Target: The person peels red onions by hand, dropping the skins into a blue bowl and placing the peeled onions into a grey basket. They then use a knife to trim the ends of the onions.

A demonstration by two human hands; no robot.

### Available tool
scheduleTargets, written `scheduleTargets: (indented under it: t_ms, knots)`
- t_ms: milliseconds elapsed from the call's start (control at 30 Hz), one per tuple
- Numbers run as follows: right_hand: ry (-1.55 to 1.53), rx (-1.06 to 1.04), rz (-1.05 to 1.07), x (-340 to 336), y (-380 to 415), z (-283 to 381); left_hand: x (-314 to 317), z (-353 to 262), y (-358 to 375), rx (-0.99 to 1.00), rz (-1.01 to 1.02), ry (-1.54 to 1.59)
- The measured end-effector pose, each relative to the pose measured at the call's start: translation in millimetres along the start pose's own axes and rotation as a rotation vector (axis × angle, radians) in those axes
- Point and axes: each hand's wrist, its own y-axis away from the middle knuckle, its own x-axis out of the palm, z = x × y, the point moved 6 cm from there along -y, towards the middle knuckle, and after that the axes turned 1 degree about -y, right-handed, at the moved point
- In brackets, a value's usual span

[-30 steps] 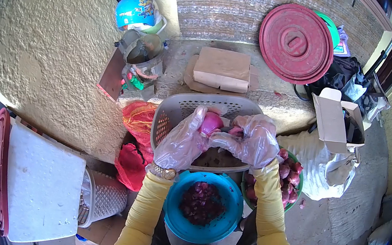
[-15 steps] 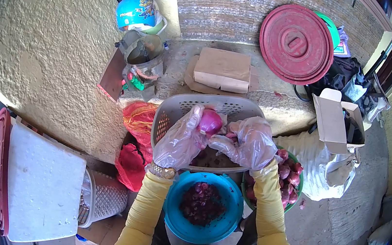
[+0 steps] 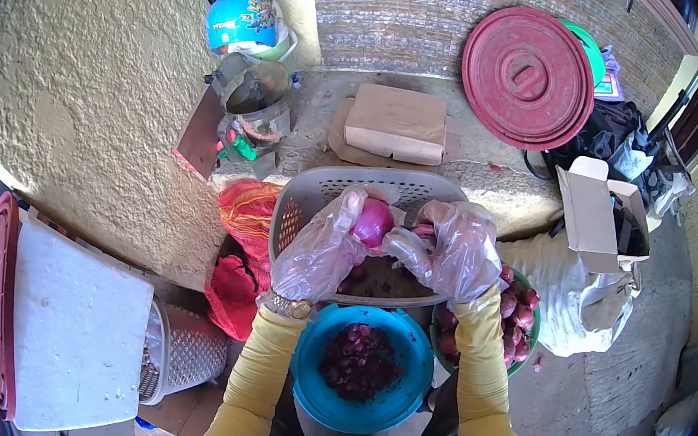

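A shiny, peeled-looking red onion [image 3: 373,223] is in my left hand [image 3: 321,245], whose gloved fingers wrap round its left side. Clear plastic gloves cover both hands. Close by on the right, my right hand [image 3: 460,253] is closed, with a purple-red bit of onion skin [image 3: 424,231] showing between its fingers. Both hands are over a grey perforated basket [image 3: 296,190] with a few onions low inside. Below it, a blue basin [image 3: 311,388] holds a heap of dark red onion pieces or skins [image 3: 359,363]. Whole red onions [image 3: 520,317] fill a green bowl [image 3: 531,349] at my right forearm.
Flattened cardboard [image 3: 395,123] lies on the ledge behind the basket. A red lid [image 3: 527,79] leans at the back right, above an open carton [image 3: 589,217] and a white sack [image 3: 560,305]. Red net bags [image 3: 235,291] and a white foam box [image 3: 74,324] are at left.
My right hand has shifted slightly right and up, away from the onion, with the purple-red bit. My left hand keeps the onion almost in place.
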Motion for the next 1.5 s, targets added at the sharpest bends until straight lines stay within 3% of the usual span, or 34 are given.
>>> scheduleTargets:
  t_ms: [67, 300, 367, 500, 667, 867, 1100, 1167, 1300, 1367, 1500]
  knots:
    - [-0.006, 0.003, -0.014, -1, -1, 1, -5, 16, -2, -0.206, -0.023, 0.104]
    - [-0.034, -0.003, 0.073, 3, -2, -1, 0, 8, 3, -0.218, -0.063, 0.111]
    - [-0.013, -0.021, 0.034, 3, -2, 1, 5, -16, 7, -0.004, -0.008, -0.147]
    - [-0.061, 0.021, 0.08, -2, -8, 7, 0, 6, 2, -0.192, -0.007, 0.077]
    - [-0.03, -0.003, 0.023, 2, -1, 1, 8, -18, 6, 0.051, 0.035, -0.069]
    - [-0.153, 0.055, 0.129, 11, 1, -7, 9, -18, 6, 0.066, 0.047, -0.054]
    - [-0.098, -0.053, 0.069, 10, 5, -4, 7, -18, 3, 0.04, 0.04, -0.159]
    - [-0.076, -0.063, 0.063, 9, 7, -5, 8, 4, -1, -0.158, 0.007, 0.206]
    - [-0.034, -0.081, 0.1, 14, 8, -8, -1, 10, -2, -0.188, 0.001, 0.034]
    - [-0.004, -0.066, 0.191, 17, 6, -6, 3, 11, -2, -0.195, -0.024, 0.21]
    - [0.043, -0.166, 0.191, 18, 4, 3, 1, 14, -5, -0.171, 0.015, 0.206]
